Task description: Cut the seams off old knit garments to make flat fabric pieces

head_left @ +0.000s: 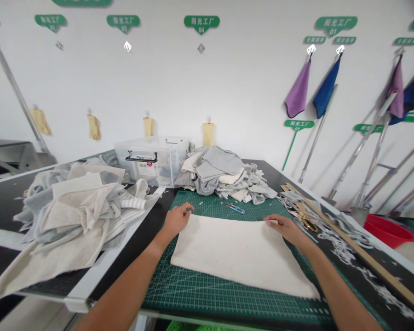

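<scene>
A cream-white piece of cloth [241, 255] lies spread out on a green cutting mat [179, 287], its far edge running between my two hands. At its far left corner is my left hand [178, 219], fingers curled in a pinch at the fabric's edge. My right hand [285, 228] pinches the far right corner between thumb and fingers. Beyond the cloth, a light blue utility knife [235, 208] rests on the mat, touched by neither hand.
A heap of grey and white fabric [217, 170] sits behind the mat, beside a clear plastic box [152, 161]. More cloth pieces [83, 207] are piled at left. On the right lie gold-handled scissors [307, 223], a long wooden strip [362, 255] and fabric scraps [345, 250].
</scene>
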`<action>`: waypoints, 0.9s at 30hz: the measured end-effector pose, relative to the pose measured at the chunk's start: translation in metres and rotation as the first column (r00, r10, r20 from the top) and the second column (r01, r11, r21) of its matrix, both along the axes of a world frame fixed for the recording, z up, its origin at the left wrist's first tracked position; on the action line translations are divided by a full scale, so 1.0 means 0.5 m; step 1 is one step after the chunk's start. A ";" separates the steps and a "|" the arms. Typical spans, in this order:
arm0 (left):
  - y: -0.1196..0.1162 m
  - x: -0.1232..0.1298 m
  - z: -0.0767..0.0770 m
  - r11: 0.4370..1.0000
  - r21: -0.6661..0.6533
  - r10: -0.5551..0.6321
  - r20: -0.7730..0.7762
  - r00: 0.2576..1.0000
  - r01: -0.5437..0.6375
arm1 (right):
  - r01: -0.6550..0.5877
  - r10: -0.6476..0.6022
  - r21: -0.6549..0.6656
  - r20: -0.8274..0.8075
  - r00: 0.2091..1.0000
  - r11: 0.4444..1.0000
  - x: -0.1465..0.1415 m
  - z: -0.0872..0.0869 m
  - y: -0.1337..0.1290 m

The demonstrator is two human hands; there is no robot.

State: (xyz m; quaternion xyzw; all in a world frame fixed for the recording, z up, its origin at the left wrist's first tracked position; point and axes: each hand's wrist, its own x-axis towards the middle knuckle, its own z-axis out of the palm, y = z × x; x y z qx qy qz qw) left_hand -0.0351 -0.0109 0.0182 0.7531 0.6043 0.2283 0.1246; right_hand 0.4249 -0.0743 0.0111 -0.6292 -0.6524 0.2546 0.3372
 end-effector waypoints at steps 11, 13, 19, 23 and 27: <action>0.012 -0.005 -0.007 0.995 0.060 -0.081 -0.027 0.996 0.082 | -0.105 0.097 0.146 0.062 0.993 0.984 0.004 -0.011 0.015; 0.009 -0.002 -0.004 0.996 0.047 -0.069 -0.044 0.997 0.071 | -0.106 0.092 0.144 0.097 0.991 0.984 0.001 -0.010 0.016; 0.009 0.006 0.000 1.000 0.012 -0.010 0.002 1.000 0.010 | -0.004 -0.009 0.123 0.105 0.994 0.992 0.009 -0.022 0.029; 0.014 0.009 -0.007 0.996 0.067 -0.054 0.056 0.997 0.050 | -0.062 0.048 0.125 0.113 0.992 0.990 0.018 -0.030 0.033; 0.019 0.011 -0.015 0.994 0.109 -0.038 0.035 0.999 0.034 | -0.083 0.069 0.118 0.123 0.990 0.990 0.023 -0.038 0.037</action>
